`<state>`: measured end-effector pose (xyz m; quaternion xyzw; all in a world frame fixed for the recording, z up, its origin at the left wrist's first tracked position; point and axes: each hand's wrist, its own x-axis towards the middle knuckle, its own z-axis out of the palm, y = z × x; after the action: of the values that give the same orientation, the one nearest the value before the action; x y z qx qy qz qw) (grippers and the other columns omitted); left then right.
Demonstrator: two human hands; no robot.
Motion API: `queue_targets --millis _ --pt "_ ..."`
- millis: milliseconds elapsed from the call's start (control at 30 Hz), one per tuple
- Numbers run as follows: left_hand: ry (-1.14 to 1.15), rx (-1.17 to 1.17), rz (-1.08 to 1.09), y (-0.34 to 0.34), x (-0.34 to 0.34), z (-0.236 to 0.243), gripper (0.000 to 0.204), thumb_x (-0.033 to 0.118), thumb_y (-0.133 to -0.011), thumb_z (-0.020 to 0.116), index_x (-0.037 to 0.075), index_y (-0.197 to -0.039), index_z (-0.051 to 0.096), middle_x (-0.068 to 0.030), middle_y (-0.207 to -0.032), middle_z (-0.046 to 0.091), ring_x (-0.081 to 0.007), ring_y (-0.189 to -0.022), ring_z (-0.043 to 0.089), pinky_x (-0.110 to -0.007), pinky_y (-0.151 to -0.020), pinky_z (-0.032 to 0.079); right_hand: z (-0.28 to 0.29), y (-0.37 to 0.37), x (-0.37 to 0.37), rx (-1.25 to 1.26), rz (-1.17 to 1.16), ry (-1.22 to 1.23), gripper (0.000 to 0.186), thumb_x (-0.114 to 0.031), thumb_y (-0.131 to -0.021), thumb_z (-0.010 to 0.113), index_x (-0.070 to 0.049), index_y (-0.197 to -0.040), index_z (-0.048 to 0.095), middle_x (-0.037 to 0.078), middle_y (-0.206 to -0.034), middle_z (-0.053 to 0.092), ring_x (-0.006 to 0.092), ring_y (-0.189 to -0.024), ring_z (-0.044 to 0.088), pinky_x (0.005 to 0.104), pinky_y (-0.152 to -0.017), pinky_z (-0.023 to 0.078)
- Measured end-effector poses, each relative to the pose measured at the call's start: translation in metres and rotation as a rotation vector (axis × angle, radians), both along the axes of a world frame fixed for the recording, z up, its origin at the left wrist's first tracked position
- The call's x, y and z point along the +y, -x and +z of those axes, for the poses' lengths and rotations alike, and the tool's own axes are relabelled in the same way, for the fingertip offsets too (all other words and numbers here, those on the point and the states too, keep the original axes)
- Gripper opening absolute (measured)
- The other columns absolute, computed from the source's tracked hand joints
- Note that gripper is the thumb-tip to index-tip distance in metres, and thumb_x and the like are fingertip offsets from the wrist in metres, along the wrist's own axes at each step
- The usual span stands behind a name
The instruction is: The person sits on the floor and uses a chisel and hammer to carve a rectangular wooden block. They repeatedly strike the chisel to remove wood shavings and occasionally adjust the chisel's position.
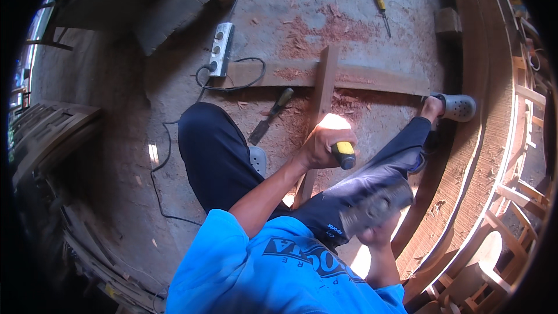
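Observation:
My left hand (323, 144) is wrapped round the yellow and black handle of a chisel (344, 154); its blade is hidden below the fist. Under that hand a narrow wooden piece (325, 84) runs away from me and rests across a long board (383, 79) lying on the floor. My right hand (379, 234), partly covered, grips a hammer (376, 208) whose head is smeared by motion, over my right thigh. Between my left knee and the wooden piece lies a second chisel (271, 117) with a dark blade.
A white power strip (221, 50) with a black looping cord lies at the board's left end. A screwdriver (382, 13) with a yellow handle lies farther off. Reddish wood shavings (337, 23) litter the floor. Large timber (465, 139) lines the right side; stacked wooden parts (52, 134) stand left.

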<state>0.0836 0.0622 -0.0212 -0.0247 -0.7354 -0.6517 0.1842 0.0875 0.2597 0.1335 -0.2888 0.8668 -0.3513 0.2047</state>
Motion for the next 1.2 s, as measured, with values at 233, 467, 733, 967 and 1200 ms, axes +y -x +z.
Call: queue_targets --millis 233,467,733,967,1200 --pt "-0.106 -0.011 -0.126 0.025 -0.019 0.012 0.027 0.022 -0.075 0.084 0.005 -0.086 0.068 -0.0071 -0.085 0.070 -0.0178 -0.072 0.067 -0.035 -0.066 0.051 -0.027 0.031 -0.031 0.049 -0.058 -0.152 0.036 -0.015 -0.077 0.073 -0.007 -0.105 0.051 0.025 -0.077 0.066 0.0488 -0.075 0.065 0.0573 -0.065 0.048" --pt "-0.132 -0.248 -0.366 0.055 -0.041 0.051 0.024 0.016 -0.086 0.083 0.003 -0.104 0.071 0.0012 -0.090 0.069 -0.0067 -0.083 0.062 -0.027 -0.073 0.054 0.009 0.061 -0.040 0.005 -0.205 0.115 0.031 -0.018 -0.080 0.067 0.000 -0.106 0.066 0.022 -0.076 0.066 0.0363 -0.070 0.067 0.0441 -0.066 0.050" --pt "-0.250 -0.248 -0.352 0.046 -0.040 0.049 0.019 0.013 -0.088 0.081 0.008 -0.086 0.063 0.0052 -0.080 0.062 -0.0052 -0.078 0.059 -0.023 -0.069 0.050 0.127 0.060 0.022 -0.005 -0.342 0.739 0.021 -0.017 -0.083 0.073 -0.002 -0.095 0.063 0.001 -0.068 0.058 0.0089 -0.052 0.056 0.0239 -0.049 0.045" --pt "-0.227 -0.263 -0.324 0.052 -0.045 0.040 0.021 0.013 -0.086 0.082 0.008 -0.084 0.062 0.0059 -0.079 0.060 -0.0053 -0.076 0.057 -0.025 -0.069 0.048 0.241 0.081 0.046 0.191 0.068 1.315 0.013 -0.021 -0.102 0.047 -0.008 -0.099 0.045 0.002 -0.074 0.043 0.0121 -0.056 0.045 0.0289 -0.054 0.046" --pt "-0.356 -0.197 -0.281 0.044 -0.037 0.038 0.014 0.014 -0.087 0.081 0.007 -0.092 0.071 0.0045 -0.085 0.066 -0.0038 -0.079 0.058 -0.026 -0.070 0.050 0.045 0.068 -0.058 0.292 -0.081 0.066 0.023 -0.019 -0.091 0.067 -0.004 -0.108 0.069 0.019 -0.085 0.069 0.0308 -0.081 0.069 0.0392 -0.079 0.054"
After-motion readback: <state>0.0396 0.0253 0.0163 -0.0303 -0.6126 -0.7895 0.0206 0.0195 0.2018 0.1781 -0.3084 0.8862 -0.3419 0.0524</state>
